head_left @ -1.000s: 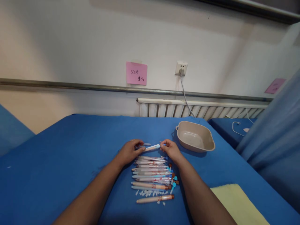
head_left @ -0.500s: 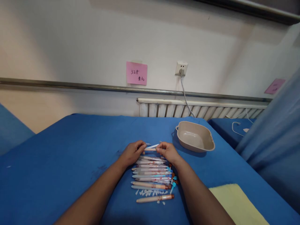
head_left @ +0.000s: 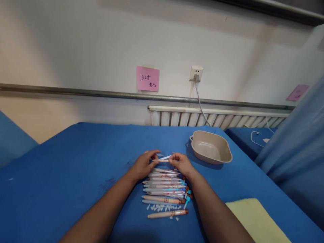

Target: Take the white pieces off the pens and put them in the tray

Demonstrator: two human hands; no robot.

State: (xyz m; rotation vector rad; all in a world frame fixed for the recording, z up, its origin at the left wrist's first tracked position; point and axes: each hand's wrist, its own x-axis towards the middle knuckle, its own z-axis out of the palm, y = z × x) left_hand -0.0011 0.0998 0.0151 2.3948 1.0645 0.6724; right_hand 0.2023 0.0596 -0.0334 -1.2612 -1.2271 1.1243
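On the blue table (head_left: 76,168) lies a row of several pens (head_left: 164,189), stacked side by side, with small white scraps beside the nearest ones. Just beyond the row, my left hand (head_left: 143,165) and my right hand (head_left: 181,163) pinch the two ends of one peach-coloured pen (head_left: 161,160) held level between them. A thin white pen part (head_left: 165,157) lies just behind it on the cloth.
A beige empty basin (head_left: 211,148) stands to the right of my hands. A yellow cloth (head_left: 255,219) lies at the near right corner. Behind the table are a radiator, a wall socket with a cable, and a pink note (head_left: 147,78). A blue curtain hangs at right.
One second ago my hands held a pen with a blue end; it now lies behind them, and both hands have closed in on a peach-coloured pen.
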